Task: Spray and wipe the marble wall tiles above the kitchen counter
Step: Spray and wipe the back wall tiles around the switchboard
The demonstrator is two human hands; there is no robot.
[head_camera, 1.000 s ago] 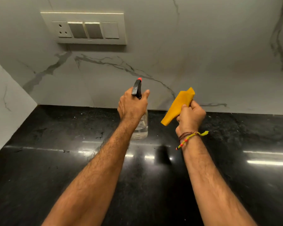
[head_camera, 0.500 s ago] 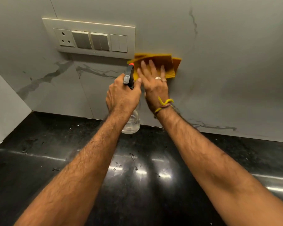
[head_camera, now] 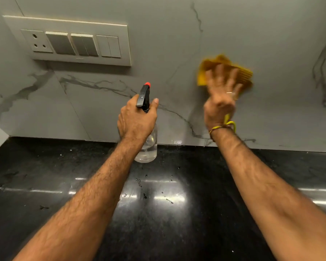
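- Right hand (head_camera: 221,95), fingers spread flat, presses the yellow cloth (head_camera: 242,75) against the marble wall (head_camera: 177,44).
- Left hand (head_camera: 136,119) grips the spray bottle (head_camera: 148,147), held above the black table (head_camera: 45,176).

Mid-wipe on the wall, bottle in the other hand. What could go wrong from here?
1. The switch panel with its open socket sits left of the yellow cloth; wet wiping or spray drifting that way could get moisture into it.
2. The left hand grips the spray bottle with its nozzle toward the wall; an accidental squeeze might spray unwiped tile.
3. Droplets already dot the black counter, which may need wiping later.
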